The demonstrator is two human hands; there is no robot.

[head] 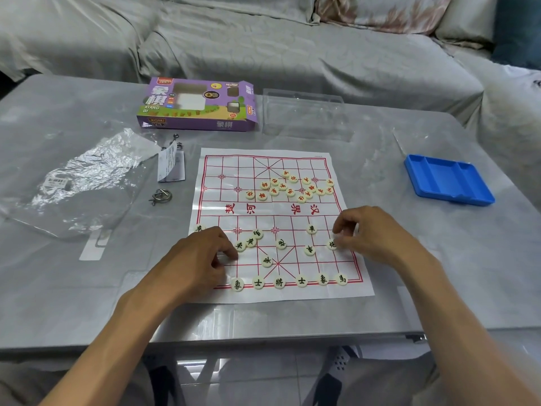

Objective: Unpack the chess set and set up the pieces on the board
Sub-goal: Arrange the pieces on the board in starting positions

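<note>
Paper xiangqi board (345, 288) holds scattered discs; left hand (202, 259) curls fingers onto the sheet, grip unclear; right hand (371, 232) pinches something small, beside a black-marked piece (331, 244).

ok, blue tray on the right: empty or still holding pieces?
Empty. The blue tray shows only bare compartments; the red-lettered pieces lie clustered on the far half of the board.

A white paper board (281, 224) with red lines lies flat on the bench. Round cream pieces with red marks (292, 186) bunch on its far half. Pieces with black marks (279, 282) sit along its near edge, some loose above them.
</note>
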